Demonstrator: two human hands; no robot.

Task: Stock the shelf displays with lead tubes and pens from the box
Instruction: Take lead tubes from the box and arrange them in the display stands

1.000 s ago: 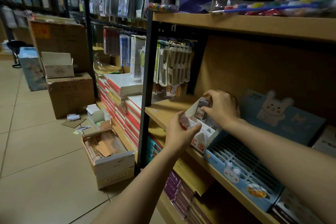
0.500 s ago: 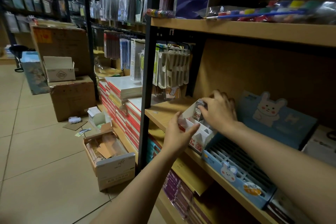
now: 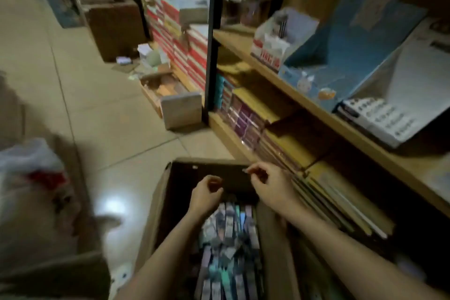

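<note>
Now over the box (image 3: pixel 158 204), open on the floor just below the shelf (image 3: pixel 323 114). Both hands inside its far end, above the rows of packets (image 3: pixel 229 231) standing upright and packed tight, presumably so each can be lifted out by its top edge. Left hand (image 3: pixel 205 193) loosely curled, holding nothing visible. Right hand (image 3: pixel 270 184) nearer the shelf, fingers (image 3: pixel 250 170) drawn together as if pinching something small; too blurred to tell whether anything sits between them. Above the box, on the shelf, the white display tray (image 3: pixel 270 42) tilted forward with a few lead tubes (image 3: pixel 280 23) upright in its back row, front slots seemingly bare. Beside it, the blue rabbit display (image 3: pixel 345 56), slots unfilled. Likely step: reaching down for more stock.
</note>
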